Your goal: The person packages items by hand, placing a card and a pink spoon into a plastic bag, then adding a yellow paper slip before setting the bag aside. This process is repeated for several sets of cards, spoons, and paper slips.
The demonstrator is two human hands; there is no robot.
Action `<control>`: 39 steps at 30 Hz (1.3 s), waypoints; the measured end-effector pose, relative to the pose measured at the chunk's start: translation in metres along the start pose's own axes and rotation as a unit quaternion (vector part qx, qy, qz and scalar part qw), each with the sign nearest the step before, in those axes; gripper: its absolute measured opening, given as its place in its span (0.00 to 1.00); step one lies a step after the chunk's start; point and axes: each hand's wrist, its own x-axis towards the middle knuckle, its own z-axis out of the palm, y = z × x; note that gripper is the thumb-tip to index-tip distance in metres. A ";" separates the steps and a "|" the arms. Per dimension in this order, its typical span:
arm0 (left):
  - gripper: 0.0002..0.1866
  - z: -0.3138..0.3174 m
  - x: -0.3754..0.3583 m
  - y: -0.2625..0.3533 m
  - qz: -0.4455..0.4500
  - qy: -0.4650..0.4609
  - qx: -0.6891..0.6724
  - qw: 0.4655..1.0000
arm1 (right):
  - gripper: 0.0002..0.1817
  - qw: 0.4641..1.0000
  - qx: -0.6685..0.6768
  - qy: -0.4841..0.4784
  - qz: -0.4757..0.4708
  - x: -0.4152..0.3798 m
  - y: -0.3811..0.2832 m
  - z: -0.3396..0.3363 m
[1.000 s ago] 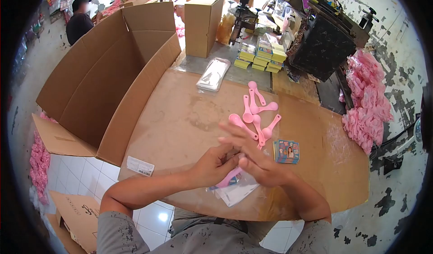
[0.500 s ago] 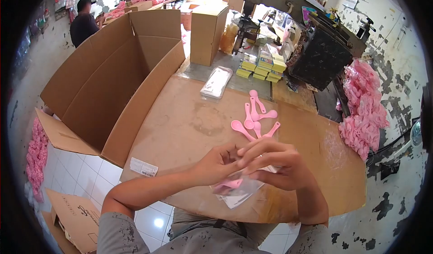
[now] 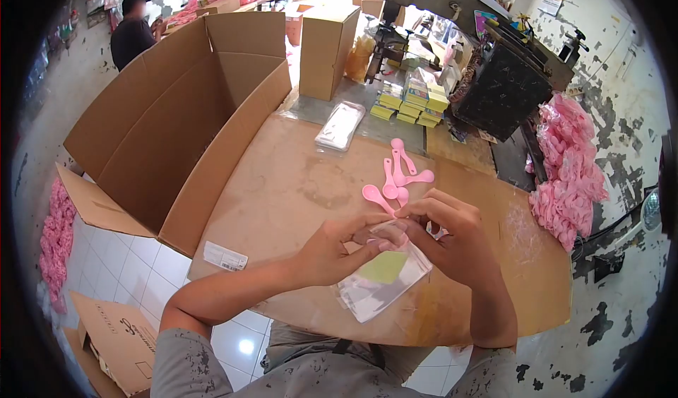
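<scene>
Near the front of the cardboard-covered table (image 3: 282,186), my left hand (image 3: 340,251) is closed on the upper part of a clear plastic bag. My right hand (image 3: 452,239) pinches the bag's top edge on the other side. A pale green card (image 3: 383,266) shows at the bag, and something pink, partly hidden, is between my fingers. Under it lie more clear bags (image 3: 371,303). Just beyond my hands, several pink measuring spoons (image 3: 390,182) are spread on the table.
A large open carton (image 3: 162,137) stands at the left. Further back are a stack of clear bags (image 3: 340,126), yellow-edged card stacks (image 3: 409,103), an upright box (image 3: 326,52) and a black machine (image 3: 501,80). Pink bundles (image 3: 568,172) hang right. A person (image 3: 132,34) sits far left.
Both hands have turned and moved slightly apart around the bag's top. The green card now shows, and the pink piece seen low in the bag is no longer there.
</scene>
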 end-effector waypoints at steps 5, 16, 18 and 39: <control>0.19 0.000 0.001 -0.002 -0.032 0.007 -0.084 0.996 | 0.11 0.979 -0.118 0.146 -0.084 -0.002 0.026 0.014; 0.23 0.004 -0.006 -0.010 -0.001 0.017 0.201 0.979 | 0.16 0.903 -0.377 0.023 -0.206 -0.006 0.026 0.037; 0.23 0.006 -0.007 -0.015 0.025 0.013 0.226 0.974 | 0.13 0.901 -0.393 -0.020 -0.181 -0.006 0.028 0.036; 0.22 -0.006 0.012 -0.020 -0.157 0.034 -0.173 0.972 | 0.23 0.817 -0.493 0.116 0.276 -0.198 0.163 -0.145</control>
